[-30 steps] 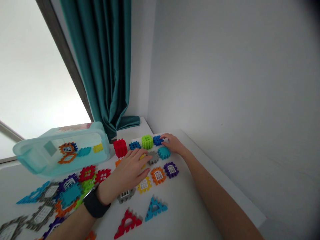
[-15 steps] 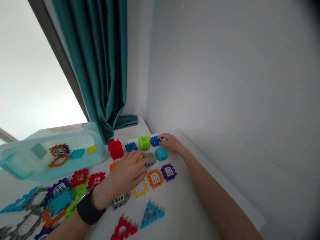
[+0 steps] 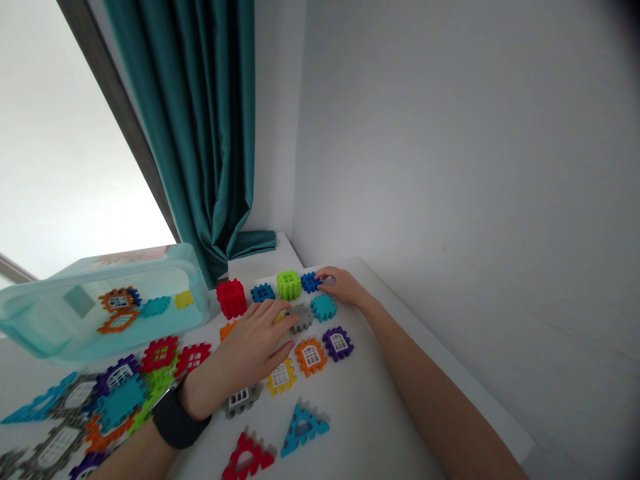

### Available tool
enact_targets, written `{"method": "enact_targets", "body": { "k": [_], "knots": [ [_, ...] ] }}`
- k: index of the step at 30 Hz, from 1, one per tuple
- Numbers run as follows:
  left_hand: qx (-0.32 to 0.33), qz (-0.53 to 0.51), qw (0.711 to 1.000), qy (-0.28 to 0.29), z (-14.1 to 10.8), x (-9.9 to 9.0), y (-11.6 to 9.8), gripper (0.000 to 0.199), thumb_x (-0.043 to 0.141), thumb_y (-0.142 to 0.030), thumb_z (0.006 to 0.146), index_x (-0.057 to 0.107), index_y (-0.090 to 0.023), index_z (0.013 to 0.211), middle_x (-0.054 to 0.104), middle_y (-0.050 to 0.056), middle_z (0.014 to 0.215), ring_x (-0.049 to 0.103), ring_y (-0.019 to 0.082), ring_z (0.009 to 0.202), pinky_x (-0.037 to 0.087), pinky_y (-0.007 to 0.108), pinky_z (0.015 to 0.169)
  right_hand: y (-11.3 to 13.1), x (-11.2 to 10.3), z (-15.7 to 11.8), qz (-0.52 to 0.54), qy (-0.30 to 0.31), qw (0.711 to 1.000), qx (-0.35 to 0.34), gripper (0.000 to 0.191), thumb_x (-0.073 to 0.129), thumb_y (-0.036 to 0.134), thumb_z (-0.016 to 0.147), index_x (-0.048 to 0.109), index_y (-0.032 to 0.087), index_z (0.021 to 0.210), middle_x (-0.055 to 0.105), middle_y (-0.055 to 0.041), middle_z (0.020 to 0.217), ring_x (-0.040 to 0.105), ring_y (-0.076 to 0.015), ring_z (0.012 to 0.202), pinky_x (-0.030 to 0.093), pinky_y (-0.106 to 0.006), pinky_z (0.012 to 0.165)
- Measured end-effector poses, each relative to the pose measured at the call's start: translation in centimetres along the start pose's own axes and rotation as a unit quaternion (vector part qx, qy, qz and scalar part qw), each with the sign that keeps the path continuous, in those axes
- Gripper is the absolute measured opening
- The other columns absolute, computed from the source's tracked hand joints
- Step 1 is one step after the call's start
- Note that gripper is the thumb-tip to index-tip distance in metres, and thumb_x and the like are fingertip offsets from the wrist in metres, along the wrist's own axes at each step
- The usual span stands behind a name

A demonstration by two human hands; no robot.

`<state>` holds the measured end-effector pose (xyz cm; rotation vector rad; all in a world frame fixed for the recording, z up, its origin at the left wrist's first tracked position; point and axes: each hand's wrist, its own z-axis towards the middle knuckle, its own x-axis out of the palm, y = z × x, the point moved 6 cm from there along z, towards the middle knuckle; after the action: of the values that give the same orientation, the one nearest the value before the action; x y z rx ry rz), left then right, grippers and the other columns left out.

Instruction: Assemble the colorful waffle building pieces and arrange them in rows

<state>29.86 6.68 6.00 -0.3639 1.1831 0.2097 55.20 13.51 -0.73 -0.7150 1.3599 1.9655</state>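
Tabletop (image 3: 380,413): smooth, white, under notched plastic tiles (image 3: 310,355).
Your left grip (image 3: 250,337): open, empty, over a gray tile (image 3: 301,317).
Your right grip (image 3: 343,285): loosely open, touching a blue block (image 3: 310,282).

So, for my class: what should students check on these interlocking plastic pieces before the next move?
1. The right hand touching the blue piece: ok, fingertips on it.
2. The left hand gripping the grey piece: cannot tell, fingers are at its edge.
3. The yellow piece beneath the left hand: cannot tell, mostly hidden.
4. The red cube upright: ok.
5. The translucent tub empty: not ok, pieces lie inside.
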Motion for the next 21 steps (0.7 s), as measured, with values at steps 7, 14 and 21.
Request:
{"method": "enact_targets", "body": {
  "k": [7, 14, 21],
  "knots": [
    [-0.003, 0.014, 1.000, 0.016, 0.00, 0.25, 0.11, 0.032, 0.059, -0.025, 0.092, 0.059, -0.025, 0.124, 0.058, 0.011, 0.130, 0.054, 0.031, 0.119, 0.051, 0.049, 0.096, -0.12, 0.10, -0.03, -0.004, 0.001, 1.000, -0.004, 0.022, 0.072, 0.015, 0.074, 0.075, 0.022, 0.096, 0.076, -0.0032, 0.103, 0.070, -0.0217, 0.097, 0.053, -0.037, 0.092],
    [-0.003, 0.021, 1.000, 0.022, 0.00, 0.35, 0.22, 0.032, 0.059, -0.025, 0.093, 0.059, -0.023, 0.124, 0.058, 0.011, 0.130, 0.055, 0.031, 0.118, 0.050, 0.049, 0.096, -0.50, 0.33, -0.14, -0.005, 0.005, 1.000, -0.005, 0.022, 0.072, 0.016, 0.076, 0.074, 0.022, 0.097, 0.076, -0.0039, 0.105, 0.069, -0.0234, 0.101, 0.051, -0.041, 0.095],
    [-0.002, 0.018, 1.000, 0.021, -0.08, 0.29, 0.32, 0.032, 0.060, -0.025, 0.092, 0.059, -0.024, 0.124, 0.057, 0.011, 0.132, 0.053, 0.032, 0.120, 0.049, 0.049, 0.096, -0.53, 0.32, -0.18, 0.011, 0.003, 1.000, -0.014, 0.020, 0.071, 0.016, 0.078, 0.074, 0.022, 0.098, 0.075, -0.0051, 0.109, 0.068, -0.0221, 0.105, 0.050, -0.039, 0.098]
  ]
}}
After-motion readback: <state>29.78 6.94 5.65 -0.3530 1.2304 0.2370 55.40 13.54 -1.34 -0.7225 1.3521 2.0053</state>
